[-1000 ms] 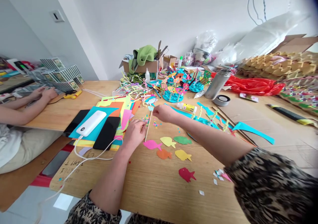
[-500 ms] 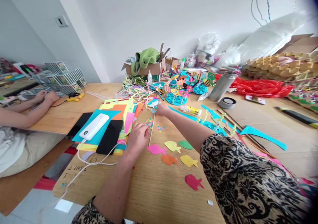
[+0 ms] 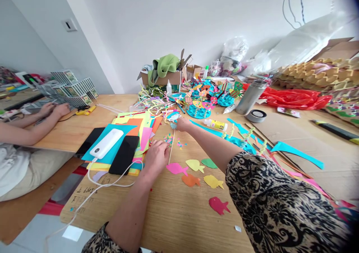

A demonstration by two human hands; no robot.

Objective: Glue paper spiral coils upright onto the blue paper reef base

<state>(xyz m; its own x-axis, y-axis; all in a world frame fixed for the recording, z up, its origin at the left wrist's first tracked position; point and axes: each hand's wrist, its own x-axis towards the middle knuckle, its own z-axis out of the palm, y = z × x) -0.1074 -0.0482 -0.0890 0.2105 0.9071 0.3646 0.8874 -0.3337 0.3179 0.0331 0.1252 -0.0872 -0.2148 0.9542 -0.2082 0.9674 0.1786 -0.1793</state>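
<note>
My right hand [image 3: 183, 124] reaches far across the table, its fingers closed at a small blue-and-white piece [image 3: 173, 117] that looks like paper. My left hand [image 3: 157, 155] rests on the tabletop nearer to me with its fingers curled; anything inside them is hidden. Just right of it, a thin pale stick [image 3: 172, 148] runs away from me toward my right hand. Tiny coloured paper bits [image 3: 179, 144] lie around the stick. Nearer to me are several paper fish, including a pink fish [image 3: 176, 169], an orange fish [image 3: 191, 180] and a red fish [image 3: 218, 206].
Coloured paper sheets [image 3: 130, 123], a white power bank [image 3: 108, 142] and a black phone [image 3: 125, 154] lie left. Behind are blue craft pieces [image 3: 198, 112], a glue bottle [image 3: 215, 125] and a steel flask [image 3: 251, 97]. Another person's hands [image 3: 60, 110] are at far left.
My hands stay in nearly the same places. At far left, the other person's near hand has shifted slightly to the right.
</note>
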